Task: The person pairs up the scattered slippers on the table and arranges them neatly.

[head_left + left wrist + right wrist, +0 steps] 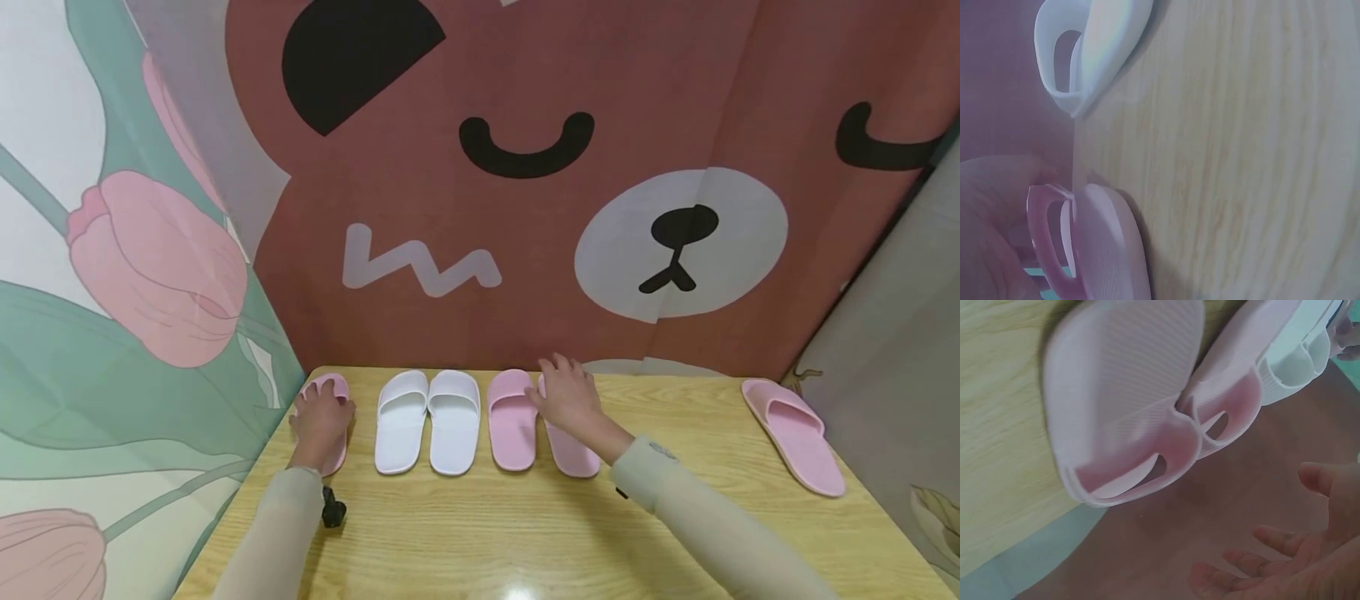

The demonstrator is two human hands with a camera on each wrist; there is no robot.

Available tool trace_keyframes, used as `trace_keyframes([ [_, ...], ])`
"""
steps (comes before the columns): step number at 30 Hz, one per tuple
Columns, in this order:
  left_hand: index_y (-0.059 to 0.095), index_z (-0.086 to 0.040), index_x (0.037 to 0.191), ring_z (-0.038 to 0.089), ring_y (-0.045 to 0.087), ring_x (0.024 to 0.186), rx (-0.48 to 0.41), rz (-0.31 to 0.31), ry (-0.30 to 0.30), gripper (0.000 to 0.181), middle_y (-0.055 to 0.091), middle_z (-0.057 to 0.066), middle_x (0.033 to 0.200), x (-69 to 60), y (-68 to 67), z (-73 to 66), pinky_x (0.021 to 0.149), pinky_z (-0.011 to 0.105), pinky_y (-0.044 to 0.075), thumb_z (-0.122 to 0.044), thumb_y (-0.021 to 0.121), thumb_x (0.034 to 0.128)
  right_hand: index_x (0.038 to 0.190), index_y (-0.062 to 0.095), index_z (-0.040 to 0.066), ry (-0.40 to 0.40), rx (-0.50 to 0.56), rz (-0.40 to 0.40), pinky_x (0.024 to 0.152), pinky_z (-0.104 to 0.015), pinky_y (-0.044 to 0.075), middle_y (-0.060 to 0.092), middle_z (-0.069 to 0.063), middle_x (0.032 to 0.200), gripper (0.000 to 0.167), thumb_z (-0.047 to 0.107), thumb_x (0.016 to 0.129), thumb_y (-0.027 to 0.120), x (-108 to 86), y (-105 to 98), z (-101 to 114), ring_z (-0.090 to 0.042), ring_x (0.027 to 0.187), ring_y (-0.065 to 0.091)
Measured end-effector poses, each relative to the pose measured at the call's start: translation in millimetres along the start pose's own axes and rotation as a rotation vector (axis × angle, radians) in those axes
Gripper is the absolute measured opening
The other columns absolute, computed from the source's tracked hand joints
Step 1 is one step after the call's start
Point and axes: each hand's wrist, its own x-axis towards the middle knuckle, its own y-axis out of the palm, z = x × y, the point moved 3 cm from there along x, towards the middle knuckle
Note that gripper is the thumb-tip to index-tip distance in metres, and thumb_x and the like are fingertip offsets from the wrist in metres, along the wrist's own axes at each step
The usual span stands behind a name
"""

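My left hand (321, 423) is over the strap end of a pink slipper (339, 454) at the table's left edge. In the left wrist view the thumb and fingers lie around the outside of that slipper's strap (1050, 240); contact is hard to make out. Spread fingers mark my right hand (572, 402), above the right slipper (576, 460) of a pink pair, partly covering it in the head view. Its mate (513, 442) lies just left. The right wrist view shows the right hand (1285, 556) apart from the slippers, holding nothing.
Two white slippers (454, 442) lie side by side between the left pink slipper and the pink pair. Another pink slipper (808, 450) rests slanted at the table's right edge. A bear-print curtain (525, 325) hangs behind the wooden table (450, 533), with a tulip-print curtain (172, 275) on the left.
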Motion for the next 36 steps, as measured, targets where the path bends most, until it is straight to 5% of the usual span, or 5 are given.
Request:
trace_keyframes([
  [20,0.042,-0.005,0.147,0.061,0.032,0.127,-0.007,0.02,-0.05,0.059,0.032,0.038,0.145,5.6,5.9,5.0,0.092,0.079,0.035,-0.038,0.057,0.0997,0.147,0.048,0.002,0.087,0.036,-0.009,0.11,-0.069,0.029,0.037,-0.029,0.154,0.064,0.04,0.097,0.061,-14.5,-7.5,-58.5,-0.054,0.139,0.033],
  [36,0.037,-0.005,0.149,0.065,0.025,0.127,0.0,0.111,-0.051,0.062,0.025,0.039,0.147,6.9,1.5,3.9,0.092,0.085,0.026,-0.035,0.057,0.0983,0.151,0.042,0.002,0.133,0.064,0.0,0.11,-0.071,0.026,0.031,-0.032,0.155,0.065,0.037,0.099,0.06,-20.9,-16.6,-91.6,-0.057,0.14,0.028],
])
